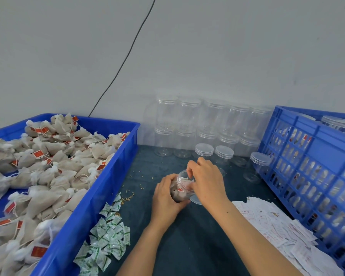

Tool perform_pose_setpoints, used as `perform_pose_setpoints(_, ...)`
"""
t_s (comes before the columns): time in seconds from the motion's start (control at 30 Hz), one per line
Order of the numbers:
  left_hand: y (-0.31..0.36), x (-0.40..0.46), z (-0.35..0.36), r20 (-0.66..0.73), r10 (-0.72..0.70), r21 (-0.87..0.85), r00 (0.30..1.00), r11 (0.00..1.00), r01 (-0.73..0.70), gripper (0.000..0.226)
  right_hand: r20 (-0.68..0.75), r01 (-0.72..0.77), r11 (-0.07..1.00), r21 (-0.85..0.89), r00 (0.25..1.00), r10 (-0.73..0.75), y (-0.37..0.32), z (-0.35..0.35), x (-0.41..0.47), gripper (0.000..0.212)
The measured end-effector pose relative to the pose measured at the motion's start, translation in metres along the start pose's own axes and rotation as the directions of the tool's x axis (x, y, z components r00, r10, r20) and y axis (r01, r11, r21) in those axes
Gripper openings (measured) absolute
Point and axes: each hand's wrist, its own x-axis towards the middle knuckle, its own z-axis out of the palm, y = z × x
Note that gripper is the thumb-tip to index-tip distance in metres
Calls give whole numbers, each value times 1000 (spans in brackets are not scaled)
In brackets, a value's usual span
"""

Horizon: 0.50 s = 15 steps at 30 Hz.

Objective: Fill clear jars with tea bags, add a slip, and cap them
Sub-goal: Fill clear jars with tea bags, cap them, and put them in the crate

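Observation:
A clear jar (182, 188) holding tea bags with red tags is tilted over the dark table. My left hand (168, 200) grips its body from the left. My right hand (207, 180) is at the jar's open mouth, fingertips pushing a white slip (185, 181) inside. A clear lid (195, 200) lies on the table just under the jar. Loose tea bags (48, 170) fill the blue tray (100, 198) on the left. White slips (277, 228) lie piled at the right.
Empty capped jars (205, 124) are stacked against the wall, with three more (223, 154) standing in front. A blue crate (315, 164) with filled jars stands at the right. Green-and-white sachets (106, 238) lie beside the tray. A black cable (126, 58) runs down the wall.

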Motion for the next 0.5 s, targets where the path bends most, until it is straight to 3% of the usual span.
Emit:
perform_pose_setpoints(0.13, -1, 0, 0, 7, -1, -7, 1000, 1000, 1, 68, 71, 15, 997, 75, 997, -20, 4, -5, -2, 9)
perform_pose_setpoints(0.4, 1, -1, -1, -4, -3, -9, 1000, 1000, 3, 68, 246, 127, 990, 57, 959, -138, 14, -11, -1, 38)
perform_pose_setpoints(0.5, 0, 0, -1, -12, -17, -42, 1000, 999, 17, 65, 176, 97, 980, 175, 976, -128, 19, -7, -4, 39)
